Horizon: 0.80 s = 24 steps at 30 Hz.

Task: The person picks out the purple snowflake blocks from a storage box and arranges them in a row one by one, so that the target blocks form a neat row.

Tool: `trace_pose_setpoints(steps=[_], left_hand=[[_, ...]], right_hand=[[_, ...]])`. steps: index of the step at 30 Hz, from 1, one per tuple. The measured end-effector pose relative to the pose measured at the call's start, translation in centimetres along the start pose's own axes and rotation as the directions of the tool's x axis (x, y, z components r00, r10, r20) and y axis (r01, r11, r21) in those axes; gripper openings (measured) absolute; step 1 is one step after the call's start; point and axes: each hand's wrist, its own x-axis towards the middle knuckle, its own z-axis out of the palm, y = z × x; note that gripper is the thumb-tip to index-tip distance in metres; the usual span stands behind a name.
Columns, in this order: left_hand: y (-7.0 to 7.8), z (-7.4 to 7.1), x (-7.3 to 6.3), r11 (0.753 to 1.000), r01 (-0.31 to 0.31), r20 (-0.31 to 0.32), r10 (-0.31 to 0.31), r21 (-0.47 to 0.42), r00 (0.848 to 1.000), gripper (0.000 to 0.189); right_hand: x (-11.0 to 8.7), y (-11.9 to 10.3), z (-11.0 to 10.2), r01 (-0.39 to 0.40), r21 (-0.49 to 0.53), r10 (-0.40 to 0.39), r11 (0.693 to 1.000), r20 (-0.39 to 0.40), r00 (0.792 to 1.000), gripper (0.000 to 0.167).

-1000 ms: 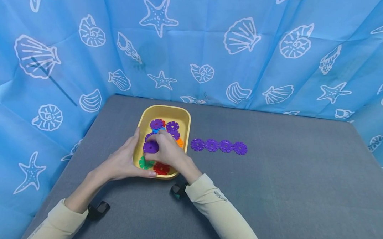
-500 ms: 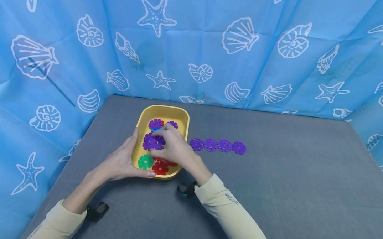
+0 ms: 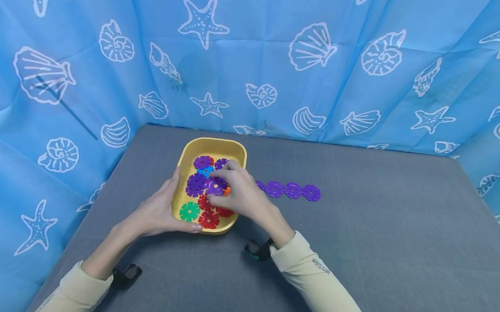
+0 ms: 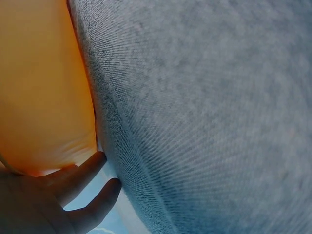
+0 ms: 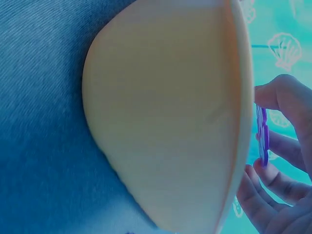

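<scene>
A yellow plastic bin [image 3: 183,158] holds flat notched snowflake discs in purple, red, green, blue and orange. My left hand [image 3: 157,212] holds its near-left corner, the thumb along the near rim and the fingers against the left wall. In the left wrist view, fingers [image 4: 92,178] show beside the bin's orange-looking wall [image 4: 44,87]. Over the bin's right side, my right hand [image 3: 242,193] pinches a purple snowflake disc [image 3: 216,187] between thumb and fingers. The right wrist view shows that disc edge-on [image 5: 263,136], just beyond the bin's rim.
Right of the bin, a row of joined purple discs [image 3: 292,190] lies flat on the grey table [image 3: 376,236], its left end partly behind my right hand. A blue curtain [image 3: 254,58] with shell and starfish prints hangs behind and at the sides.
My right hand has moved rightward inside the bin, now with a purple disc pinched in its fingers. More red discs are uncovered near the front. The left hand stays on the bin.
</scene>
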Motion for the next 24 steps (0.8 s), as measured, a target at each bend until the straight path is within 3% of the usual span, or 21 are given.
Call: trace_pose_setpoints(steps=[12, 24], left_hand=[[-0.2, 0.2, 0.1, 1.0, -0.005, -0.016, 0.005, 0.012, 1.0, 0.15], [0.0, 0.1, 0.0, 1.0, 0.025, -0.001, -0.025, 0.001, 1.0, 0.149]], right_hand=[[-2.0, 2.0, -1.8, 0.021, -0.022, -0.023, 1.0, -0.062, 0.998, 0.048], [-4.7, 5.2, -3.8, -0.06, -0.062, 0.051, 0.996, -0.133, 0.99, 0.047]])
